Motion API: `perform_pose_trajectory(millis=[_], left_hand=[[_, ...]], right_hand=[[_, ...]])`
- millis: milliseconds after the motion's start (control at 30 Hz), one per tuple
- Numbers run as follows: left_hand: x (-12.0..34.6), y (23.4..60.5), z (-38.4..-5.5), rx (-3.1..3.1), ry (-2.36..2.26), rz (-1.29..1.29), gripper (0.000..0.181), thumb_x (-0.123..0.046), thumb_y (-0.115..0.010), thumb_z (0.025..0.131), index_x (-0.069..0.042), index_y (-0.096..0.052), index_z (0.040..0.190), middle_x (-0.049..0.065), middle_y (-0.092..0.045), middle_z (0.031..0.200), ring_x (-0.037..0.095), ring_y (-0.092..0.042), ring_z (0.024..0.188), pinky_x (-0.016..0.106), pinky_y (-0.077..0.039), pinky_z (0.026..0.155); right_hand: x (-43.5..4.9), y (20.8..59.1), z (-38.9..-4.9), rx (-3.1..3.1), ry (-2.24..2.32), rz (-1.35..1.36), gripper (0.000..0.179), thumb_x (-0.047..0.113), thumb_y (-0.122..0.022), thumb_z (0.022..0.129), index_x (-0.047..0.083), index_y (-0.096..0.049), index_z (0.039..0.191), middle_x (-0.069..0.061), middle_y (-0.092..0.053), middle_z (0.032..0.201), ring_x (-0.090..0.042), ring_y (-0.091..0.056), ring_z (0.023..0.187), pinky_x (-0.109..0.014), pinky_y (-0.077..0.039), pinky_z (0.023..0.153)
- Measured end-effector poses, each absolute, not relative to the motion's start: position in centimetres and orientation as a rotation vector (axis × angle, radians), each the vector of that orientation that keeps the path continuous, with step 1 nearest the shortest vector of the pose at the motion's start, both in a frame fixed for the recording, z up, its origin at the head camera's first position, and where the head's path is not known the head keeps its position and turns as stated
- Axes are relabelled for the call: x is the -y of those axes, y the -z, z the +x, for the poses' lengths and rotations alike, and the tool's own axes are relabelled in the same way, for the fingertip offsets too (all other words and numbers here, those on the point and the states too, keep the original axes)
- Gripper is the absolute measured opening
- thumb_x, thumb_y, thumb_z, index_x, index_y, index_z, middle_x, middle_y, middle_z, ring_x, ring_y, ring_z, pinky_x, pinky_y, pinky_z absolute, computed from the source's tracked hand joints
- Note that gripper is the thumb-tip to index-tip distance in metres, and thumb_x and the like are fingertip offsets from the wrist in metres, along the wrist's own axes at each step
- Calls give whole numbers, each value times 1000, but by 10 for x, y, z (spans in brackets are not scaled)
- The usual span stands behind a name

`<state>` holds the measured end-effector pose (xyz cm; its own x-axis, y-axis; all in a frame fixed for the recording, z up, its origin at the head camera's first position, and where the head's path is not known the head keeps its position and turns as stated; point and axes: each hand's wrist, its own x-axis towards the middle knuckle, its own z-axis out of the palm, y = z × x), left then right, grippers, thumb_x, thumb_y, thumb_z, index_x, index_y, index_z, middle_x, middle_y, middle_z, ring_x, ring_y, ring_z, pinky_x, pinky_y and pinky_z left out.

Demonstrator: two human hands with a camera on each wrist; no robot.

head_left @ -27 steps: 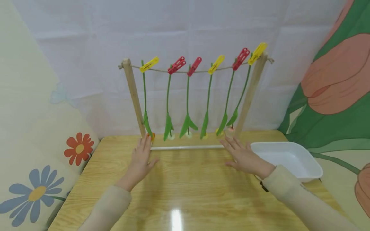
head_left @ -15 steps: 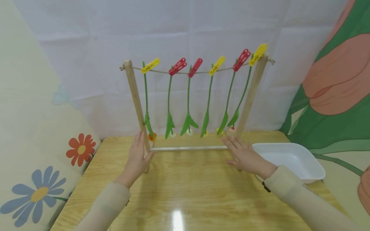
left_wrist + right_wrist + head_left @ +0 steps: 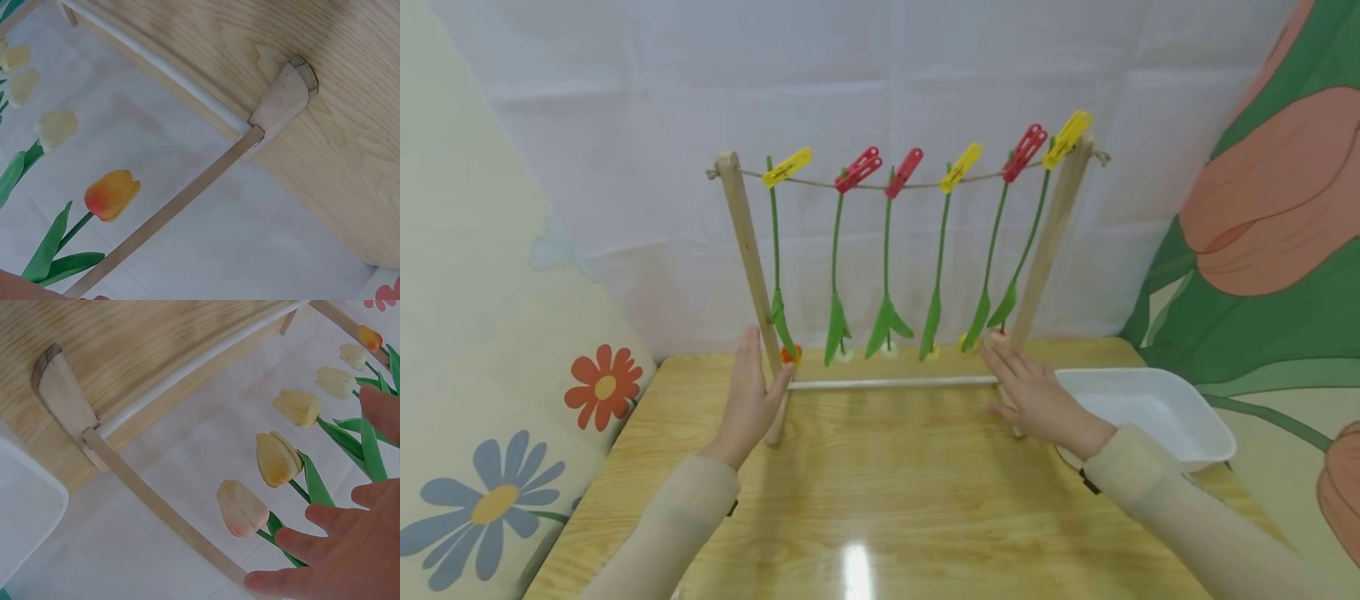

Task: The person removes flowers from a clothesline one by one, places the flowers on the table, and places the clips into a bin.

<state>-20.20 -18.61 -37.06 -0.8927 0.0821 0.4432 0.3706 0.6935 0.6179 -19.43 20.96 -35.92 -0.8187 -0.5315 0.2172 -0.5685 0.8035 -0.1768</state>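
Artificial tulips hang heads down from a string between two wooden posts, each stem held by a red or yellow clothespin (image 3: 961, 168). My left hand (image 3: 747, 404), fingers straight, is at the outer side of the left post (image 3: 747, 242), near its foot; whether it touches is unclear. An orange tulip (image 3: 112, 195) hangs just inside that post. My right hand (image 3: 1041, 404) is spread by the lower part of the right post (image 3: 1051, 242). In the right wrist view its fingers extend near a pale pink tulip (image 3: 242, 509) and the post, gripping nothing.
A white rod (image 3: 887, 383) joins the rack's two feet. To the right stands a white plastic basin (image 3: 1213, 437) on the wooden table (image 3: 887, 500). A white cloth (image 3: 887, 67) hangs behind the rack, with flower-patterned cloths on both sides.
My left hand has moved from in front of the left post's base to its outer side, uncovering the foot. My right hand has shifted only slightly; the tulips hang much as before.
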Motion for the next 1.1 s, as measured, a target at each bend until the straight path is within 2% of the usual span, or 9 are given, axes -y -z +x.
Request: perform_pose_trajectory(millis=[167, 333, 467, 600, 767, 1100], left_hand=[[186, 366, -208, 2517, 1159, -293, 76, -21, -48, 103, 10, 3, 150, 32, 0, 156, 44, -3, 144, 54, -7, 117], [187, 360, -213, 2514, 1285, -246, 74, -29, -41, 106, 4, 6, 151, 28, 2, 157, 41, -1, 145, 52, -5, 117], [190, 354, -216, 2456, 1452, -169, 69, -31, -35, 107, 1, 6, 153, 23, 0, 159, 36, -2, 146, 49, -6, 118], [195, 349, -220, 2374, 1574, -84, 65, -31, -30, 107, -1, 3, 154, 21, -4, 160, 34, -7, 146, 48, -9, 118], [202, 344, -224, 2316, 1656, -27, 64, -34, -26, 107, -2, 4, 154, 18, -4, 160, 32, -8, 146, 44, -10, 119], [206, 334, -223, 2304, 1633, -7, 63, -36, -25, 107, -3, 0, 155, 16, -8, 161, 27, -10, 147, 37, -9, 119]], right_hand=[[-211, 359, -199, 2750, -347, 853, 76, 18, -71, 89, -11, -28, 145, -33, -27, 149, -53, -33, 130, -77, -32, 92], [-212, 360, -205, 2695, -430, 800, 75, 17, -71, 88, -15, -30, 142, -36, -33, 144, -54, -37, 127, -72, -33, 97], [-211, 360, -208, 2668, -559, 748, 72, 15, -68, 91, -15, -27, 143, -37, -31, 144, -53, -31, 131, -67, -27, 105], [-214, 356, -210, 2679, -681, 652, 72, 19, -59, 97, -14, -19, 147, -37, -22, 149, -54, -23, 135, -63, -19, 111], [-222, 351, -211, 2644, -738, 551, 74, 25, -53, 101, -15, -11, 147, -39, -14, 151, -55, -16, 137, -61, -14, 113], [-232, 349, -220, 2552, -795, 516, 76, 25, -52, 101, -16, -8, 147, -42, -11, 149, -56, -13, 137, -59, -9, 115]])
